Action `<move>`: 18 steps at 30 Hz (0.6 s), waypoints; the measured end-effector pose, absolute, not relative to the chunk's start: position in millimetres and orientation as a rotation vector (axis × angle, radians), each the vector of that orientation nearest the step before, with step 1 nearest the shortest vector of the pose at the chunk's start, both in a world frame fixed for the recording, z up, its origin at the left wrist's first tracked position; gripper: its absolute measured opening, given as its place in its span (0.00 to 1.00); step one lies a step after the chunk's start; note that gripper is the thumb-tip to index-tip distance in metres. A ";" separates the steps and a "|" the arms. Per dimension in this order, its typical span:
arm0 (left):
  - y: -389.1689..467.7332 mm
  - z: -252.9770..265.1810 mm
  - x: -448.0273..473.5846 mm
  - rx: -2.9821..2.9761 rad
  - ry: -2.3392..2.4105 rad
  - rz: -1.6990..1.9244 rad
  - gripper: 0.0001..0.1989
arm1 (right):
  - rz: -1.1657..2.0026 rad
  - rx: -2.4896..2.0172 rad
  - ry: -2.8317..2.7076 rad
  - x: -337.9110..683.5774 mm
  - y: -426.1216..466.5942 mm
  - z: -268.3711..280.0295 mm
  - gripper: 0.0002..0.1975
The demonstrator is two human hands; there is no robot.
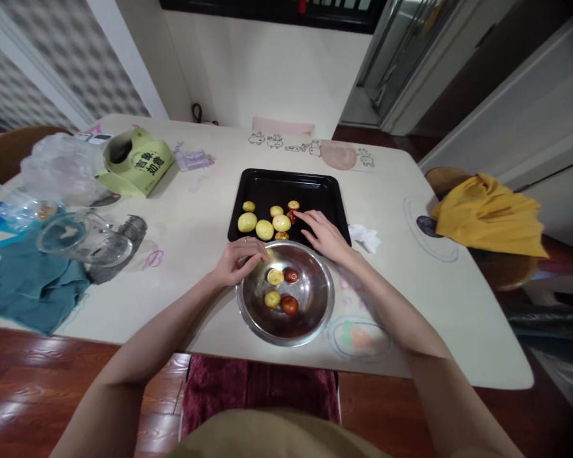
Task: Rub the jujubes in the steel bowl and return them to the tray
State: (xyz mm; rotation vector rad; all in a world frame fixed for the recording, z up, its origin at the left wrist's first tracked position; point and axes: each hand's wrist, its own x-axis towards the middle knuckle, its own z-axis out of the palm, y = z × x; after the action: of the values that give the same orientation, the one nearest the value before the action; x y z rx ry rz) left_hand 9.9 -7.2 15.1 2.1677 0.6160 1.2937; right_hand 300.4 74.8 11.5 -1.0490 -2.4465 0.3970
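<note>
A shiny metal bowl (310, 321) stands near the table's front edge. Inside it lie a yellow round fruit (275, 276), another yellow one (272, 299) and two dark red round fruits (290, 305). My left hand (241, 261) is curled at the bowl's far left rim, thumb and fingers close together; its fingertips partly hide the rim. Behind the bowl is a black baking tray (286, 184) holding several yellow fruits (247, 222). Over its right side my right hand (325, 236) reaches with fingers stretched and thumb apart, fingertips at a dark red fruit (292, 217).
Crumpled white tissue (365, 237) lies right of the tray. On the left are a clear plastic jug (83, 238), a teal cloth (33, 280), a green carton (138, 165) and a plastic bag (60, 168). A yellow cloth (491, 216) hangs over a chair at right.
</note>
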 end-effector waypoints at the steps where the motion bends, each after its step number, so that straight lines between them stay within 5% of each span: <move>1: -7.1 14.8 9.9 2.167 0.615 1.293 0.14 | 0.386 -1.045 -2.432 300.1 75.2 12.2 0.27; 9: -7.1 14.0 9.5 2.164 0.639 1.287 0.15 | 0.457 -0.905 -2.482 291.6 86.7 4.7 0.31; 18: -7.3 14.5 8.8 2.173 0.619 1.285 0.13 | 0.353 -1.082 -2.457 293.1 81.4 16.6 0.20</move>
State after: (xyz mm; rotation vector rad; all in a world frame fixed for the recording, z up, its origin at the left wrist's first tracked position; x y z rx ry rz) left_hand 8.8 -7.3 14.5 2.1729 0.6192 1.2846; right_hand 293.1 81.4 16.6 -1.0819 -2.4570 0.3535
